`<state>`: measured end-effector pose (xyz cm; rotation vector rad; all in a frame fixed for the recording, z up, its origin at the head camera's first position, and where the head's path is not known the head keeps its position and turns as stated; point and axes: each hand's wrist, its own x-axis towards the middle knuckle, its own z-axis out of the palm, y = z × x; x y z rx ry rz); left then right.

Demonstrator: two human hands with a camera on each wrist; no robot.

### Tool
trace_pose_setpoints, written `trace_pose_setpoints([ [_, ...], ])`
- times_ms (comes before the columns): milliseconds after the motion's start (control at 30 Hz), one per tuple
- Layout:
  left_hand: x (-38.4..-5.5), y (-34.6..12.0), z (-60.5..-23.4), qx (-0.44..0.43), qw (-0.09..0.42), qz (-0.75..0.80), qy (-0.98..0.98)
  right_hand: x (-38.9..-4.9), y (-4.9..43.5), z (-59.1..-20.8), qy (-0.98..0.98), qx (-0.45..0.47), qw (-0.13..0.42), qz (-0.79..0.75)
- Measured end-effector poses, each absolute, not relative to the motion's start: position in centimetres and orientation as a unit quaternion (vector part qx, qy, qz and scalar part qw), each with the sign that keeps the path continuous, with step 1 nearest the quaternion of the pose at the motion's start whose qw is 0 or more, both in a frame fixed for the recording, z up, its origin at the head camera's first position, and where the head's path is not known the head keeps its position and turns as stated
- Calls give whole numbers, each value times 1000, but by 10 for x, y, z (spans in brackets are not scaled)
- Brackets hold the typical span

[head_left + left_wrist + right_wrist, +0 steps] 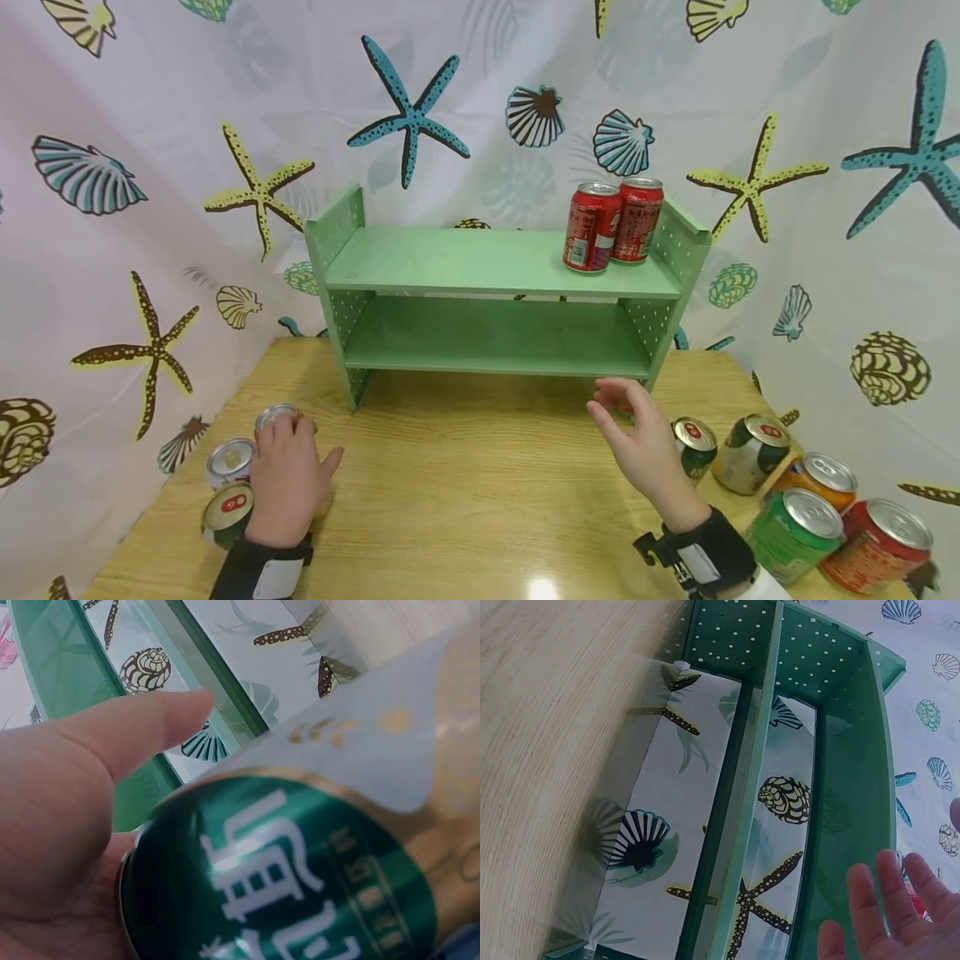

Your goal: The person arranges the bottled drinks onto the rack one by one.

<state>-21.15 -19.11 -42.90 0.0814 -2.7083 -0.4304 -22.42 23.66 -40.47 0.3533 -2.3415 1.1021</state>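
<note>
My left hand [288, 475] is over a group of cans at the table's left, its thumb stretched away from its fingers. Near its fingertips is a silver-topped can [276, 410]; beside it stand a can with a gold tab [231, 460] and a green can with a red tab [227, 512]. In the left wrist view a green, white and gold can [300, 877] lies close to the palm, thumb apart from it; the other fingers are hidden. My right hand [641, 446] hovers before the shelf's right side, fingers loosely bent and holding nothing.
A green two-tier shelf [487, 333] stands at the back of the wooden table [465, 500]. Two red cans [591, 229] are on its top tier, at the right. Several cans stand at the table's right, among them an orange can [817, 481] and a red can [877, 546].
</note>
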Motion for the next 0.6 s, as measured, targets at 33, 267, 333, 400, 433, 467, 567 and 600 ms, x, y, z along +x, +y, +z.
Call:
trace_pose_setpoints([
  [33, -211, -191, -429, 26, 203, -152, -967, -224, 237, -405, -865, 131, 262, 408],
  [267, -205, -191, -429, 29, 217, -143, -965, -224, 236, -405, -863, 129, 262, 412],
  [333, -203, -191, -429, 37, 217, -140, -965, -223, 235, -405, -863, 130, 263, 412],
  [400, -201, -193, -428, 42, 214, -139, -966, -223, 235, -404, -863, 130, 264, 411],
  [433, -201, -193, -428, 42, 213, -138, -966, -222, 235, -404, -863, 130, 264, 410],
  [467, -200, -194, -428, 41, 209, -137, -967, -222, 235, -404, -863, 130, 264, 411],
  [567, -200, -196, -429, 37, 196, -126, -972, -222, 235, -405, -864, 128, 264, 409],
  [600, -200, -196, -429, 36, 192, -121, -973, -222, 235, -405, -864, 127, 263, 409],
])
